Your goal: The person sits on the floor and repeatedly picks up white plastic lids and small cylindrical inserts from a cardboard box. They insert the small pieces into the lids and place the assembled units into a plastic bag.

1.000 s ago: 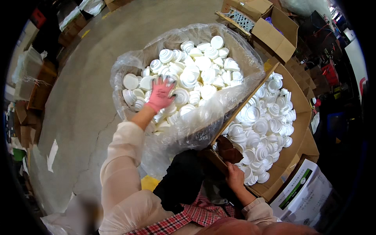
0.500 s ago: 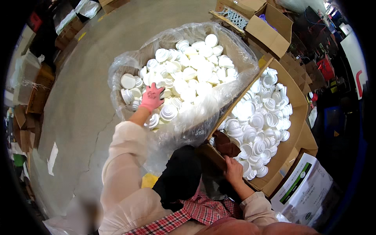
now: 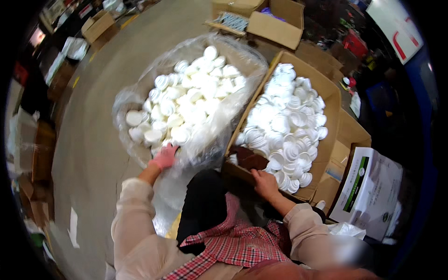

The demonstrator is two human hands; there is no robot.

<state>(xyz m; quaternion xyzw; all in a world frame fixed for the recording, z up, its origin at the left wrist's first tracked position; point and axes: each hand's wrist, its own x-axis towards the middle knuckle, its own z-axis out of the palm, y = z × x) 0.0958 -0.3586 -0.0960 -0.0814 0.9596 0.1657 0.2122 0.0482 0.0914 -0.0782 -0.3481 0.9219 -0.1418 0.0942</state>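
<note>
Stacked white round plastic lids [image 3: 175, 120] fill a cardboard box lined with a clear plastic bag [image 3: 125, 101]. My left hand [image 3: 164, 157], in a pink glove, is at the near edge of that bag beside the lids. Its fingers are blurred and partly lost among lids and plastic, so I cannot make out a hold. Bare, my right hand [image 3: 266, 185] grips the near rim of a second cardboard box [image 3: 330, 95]. A dark brown cloth or glove [image 3: 250, 158] lies over that box's corner by my fingers. More white ribbed lids [image 3: 290, 151] are heaped inside.
At the right stands a white carton [image 3: 372, 189] with a green stripe. Open cardboard boxes [image 3: 275, 28] are at the far side, beside a blue-grey lattice piece [image 3: 232, 21]. Grey floor [image 3: 100, 112] stretches along the left, with a white paper strip [image 3: 73, 227] on it.
My left hand has come back from among the lids, fingers spread then, to the near edge of the bag. My right hand stays on the box rim. The whole view has shifted.
</note>
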